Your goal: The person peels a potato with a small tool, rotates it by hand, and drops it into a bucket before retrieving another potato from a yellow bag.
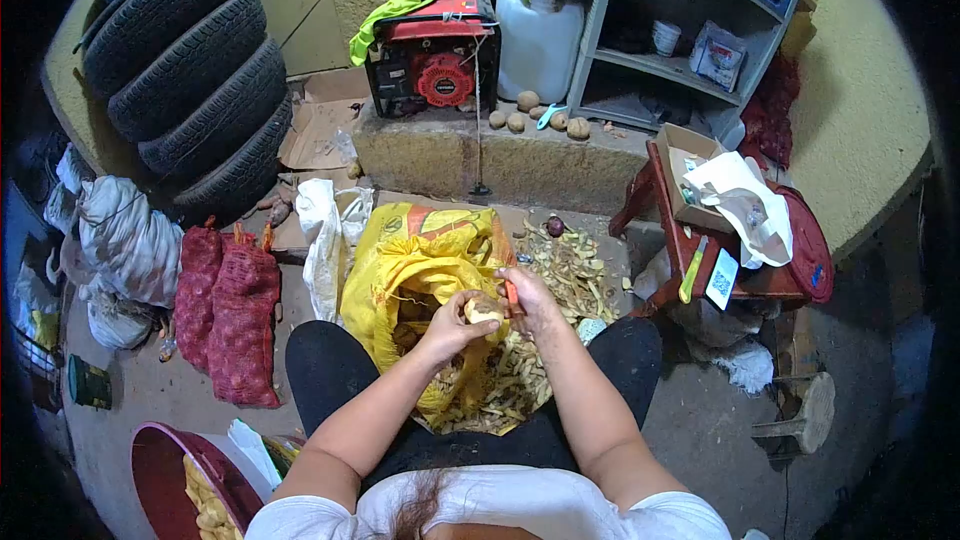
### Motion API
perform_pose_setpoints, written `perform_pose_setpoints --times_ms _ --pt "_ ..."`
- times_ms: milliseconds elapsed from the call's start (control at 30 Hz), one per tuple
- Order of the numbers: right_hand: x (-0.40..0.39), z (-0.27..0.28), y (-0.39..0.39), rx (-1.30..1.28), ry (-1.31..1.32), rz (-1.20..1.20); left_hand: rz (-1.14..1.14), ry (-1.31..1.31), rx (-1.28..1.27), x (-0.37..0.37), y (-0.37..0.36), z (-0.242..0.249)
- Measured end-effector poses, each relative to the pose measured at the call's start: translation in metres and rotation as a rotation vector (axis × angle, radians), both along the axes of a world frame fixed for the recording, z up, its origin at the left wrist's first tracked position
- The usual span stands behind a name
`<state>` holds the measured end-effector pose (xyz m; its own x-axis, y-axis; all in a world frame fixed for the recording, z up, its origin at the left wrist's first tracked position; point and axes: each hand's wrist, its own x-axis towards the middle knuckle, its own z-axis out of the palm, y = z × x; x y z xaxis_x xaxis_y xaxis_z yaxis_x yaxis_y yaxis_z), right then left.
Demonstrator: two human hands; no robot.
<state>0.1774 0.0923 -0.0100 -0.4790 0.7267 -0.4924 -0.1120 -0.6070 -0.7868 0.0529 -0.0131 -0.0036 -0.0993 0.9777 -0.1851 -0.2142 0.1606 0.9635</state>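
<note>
In my left hand [450, 328] is a partly peeled potato [484, 311], its pale flesh showing beside brown skin. My right hand [532, 302] is closed around an orange-handled peeler [513, 296] just right of the potato; its blade is too small to make out. Both hands are over an open yellow sack [400, 280] between my knees. Peelings [515, 380] lie in a heap below my hands and on the floor beyond.
A maroon tub [160, 480] of peeled potatoes stands at lower left, with red mesh sacks [243, 320] above it. A red table [655, 180] with a box is at right. Behind are a generator [435, 65], potatoes on a ledge [500, 155], stacked tires [190, 80] and a stool [815, 413] at right.
</note>
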Motion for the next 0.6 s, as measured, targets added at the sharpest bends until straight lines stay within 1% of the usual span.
perform_pose_setpoints --times_ms 33,100,167,200,233,267,333,433,467,500,533,567,600 --pt "-0.002 -0.004 0.0 0.001 0.002 -0.003 -0.003 0.002 0.001 0.0 0.0 -0.002" --pt "-0.008 -0.005 -0.001 0.068 -0.023 -0.025 -0.095 -0.01 -0.052 0.001 -0.001 -0.003" --pt "-0.007 0.0 -0.005 0.024 0.008 -0.065 -0.118 -0.027 -0.023 0.002 -0.005 -0.001" --pt "-0.006 0.001 -0.006 -0.038 0.031 -0.088 -0.141 -0.044 0.007 0.002 -0.006 -0.001" --pt "-0.005 0.001 -0.007 -0.099 0.054 -0.112 -0.141 -0.045 0.006 0.002 -0.006 -0.002" --pt "-0.005 -0.006 -0.006 -0.099 0.054 -0.112 -0.139 -0.054 -0.026 0.002 -0.005 -0.004" --pt "-0.005 -0.017 0.0 -0.14 0.008 -0.067 -0.133 -0.063 -0.056 0.0 -0.003 -0.005" --pt "0.001 -0.02 0.009 -0.128 -0.011 -0.035 -0.055 -0.012 -0.08 -0.004 -0.001 -0.005" --pt "0.0 -0.02 0.01 -0.128 -0.011 -0.033 -0.027 0.062 -0.053 -0.006 -0.001 -0.007" --pt "-0.002 -0.02 0.013 -0.096 0.014 -0.12 0.0 0.136 -0.027 -0.007 -0.001 -0.007" --pt "-0.003 -0.022 0.016 -0.063 0.039 -0.207 -0.001 0.136 -0.027 -0.008 -0.001 -0.007" --pt "-0.004 -0.025 0.018 -0.03 0.064 -0.294 -0.005 0.056 -0.035 -0.009 -0.001 -0.007" --pt "-0.003 -0.023 0.022 0.0 0.045 -0.318 -0.008 -0.024 -0.043 -0.01 -0.001 -0.006"
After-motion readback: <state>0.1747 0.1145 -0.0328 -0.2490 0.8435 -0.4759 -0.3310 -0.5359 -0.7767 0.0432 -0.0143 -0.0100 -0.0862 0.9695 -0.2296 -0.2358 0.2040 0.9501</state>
